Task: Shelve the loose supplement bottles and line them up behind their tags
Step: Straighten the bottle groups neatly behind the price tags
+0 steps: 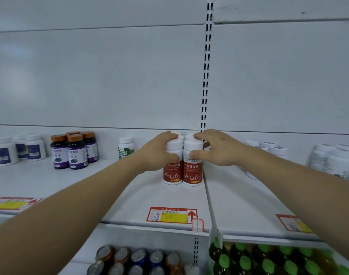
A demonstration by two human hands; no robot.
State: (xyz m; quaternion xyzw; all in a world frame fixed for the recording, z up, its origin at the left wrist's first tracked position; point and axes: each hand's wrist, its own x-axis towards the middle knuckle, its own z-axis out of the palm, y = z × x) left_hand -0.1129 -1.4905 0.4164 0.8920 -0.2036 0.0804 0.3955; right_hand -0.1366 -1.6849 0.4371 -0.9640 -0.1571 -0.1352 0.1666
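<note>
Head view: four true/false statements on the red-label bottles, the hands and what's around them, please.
1. The left hand and right hand both grip the red-label bottles. True.
2. The red-label bottles lie on their sides. False: they stand upright.
3. The purple-label bottles have white caps. False: the caps are orange.
4. A red price tag sits at the front edge of the shelf, ahead of the red-label bottles. True.

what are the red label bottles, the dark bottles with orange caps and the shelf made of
Red-label bottles: likely white opaque plastic, matte body and cap, with a glossy printed label. Dark bottles with orange caps: probably tinted plastic, though glass is possible; they glint. Shelf: seemingly white painted metal, smooth with a faint sheen.
</note>
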